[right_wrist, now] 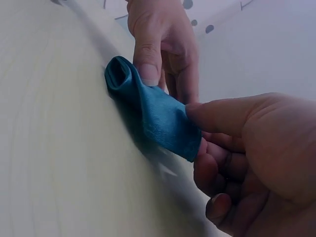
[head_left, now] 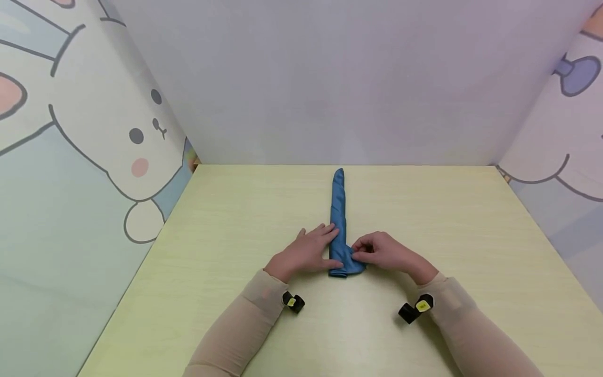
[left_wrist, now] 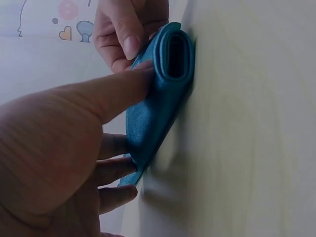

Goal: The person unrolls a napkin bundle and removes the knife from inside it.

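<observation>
A blue, slightly shiny cloth, rolled or folded into a long narrow strip, lies on the table pointing away from me. Its near end shows several layers wound round a small hollow in the left wrist view, where the cloth appears end-on. My left hand rests on the strip from the left, fingers spread and fairly straight, with the thumb on the near end. From the other side, my right hand pinches a loose flap that sticks out to the right. Thumb and fingers hold that cloth corner, raised off the table, in the right wrist view.
The pale wooden table ends at a plain light back wall. Side panels with cartoon drawings, such as the left panel, flank it. Each wrist carries a small black camera, the left camera and the right camera.
</observation>
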A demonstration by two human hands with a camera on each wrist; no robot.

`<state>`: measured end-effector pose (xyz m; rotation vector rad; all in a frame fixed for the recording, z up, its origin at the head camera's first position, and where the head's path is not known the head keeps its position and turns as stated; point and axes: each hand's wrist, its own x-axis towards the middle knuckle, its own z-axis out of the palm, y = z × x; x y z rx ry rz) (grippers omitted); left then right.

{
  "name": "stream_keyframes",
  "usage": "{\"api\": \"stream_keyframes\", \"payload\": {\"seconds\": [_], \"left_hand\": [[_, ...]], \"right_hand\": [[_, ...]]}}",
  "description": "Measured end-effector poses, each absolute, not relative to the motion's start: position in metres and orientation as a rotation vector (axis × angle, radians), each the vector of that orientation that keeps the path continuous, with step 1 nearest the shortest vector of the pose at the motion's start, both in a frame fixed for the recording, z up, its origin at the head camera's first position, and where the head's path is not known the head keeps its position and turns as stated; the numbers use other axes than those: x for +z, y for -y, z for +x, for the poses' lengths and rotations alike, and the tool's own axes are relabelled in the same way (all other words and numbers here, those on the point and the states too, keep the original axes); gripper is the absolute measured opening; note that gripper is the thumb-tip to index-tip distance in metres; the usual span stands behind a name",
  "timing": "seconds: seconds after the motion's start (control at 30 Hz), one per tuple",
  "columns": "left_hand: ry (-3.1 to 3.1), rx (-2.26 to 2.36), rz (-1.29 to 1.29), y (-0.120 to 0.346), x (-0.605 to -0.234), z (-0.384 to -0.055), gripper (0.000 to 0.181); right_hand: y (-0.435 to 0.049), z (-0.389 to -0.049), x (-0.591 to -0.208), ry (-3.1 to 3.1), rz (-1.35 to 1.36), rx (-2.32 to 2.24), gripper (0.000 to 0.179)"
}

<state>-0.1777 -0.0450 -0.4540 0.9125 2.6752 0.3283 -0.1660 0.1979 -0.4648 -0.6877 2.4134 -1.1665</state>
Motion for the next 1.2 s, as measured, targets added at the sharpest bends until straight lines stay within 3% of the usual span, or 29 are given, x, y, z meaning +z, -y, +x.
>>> {"api": "stream_keyframes", "payload": {"seconds": [0.6,1.2], "left_hand": [[-2.675,0.328,0.906,0.045,-0.451,-0.176,0.091],[-2.730,0.301,0.980,0.065,-0.430,-0.148,0.073]], "right_hand": [[-0.211,-0.165,-0.447,-2.273,-0.716,-1.097,0.012],[-0.190,-0.159,-0.454,-2.424,-0.742,-1.187,0.009]]}}
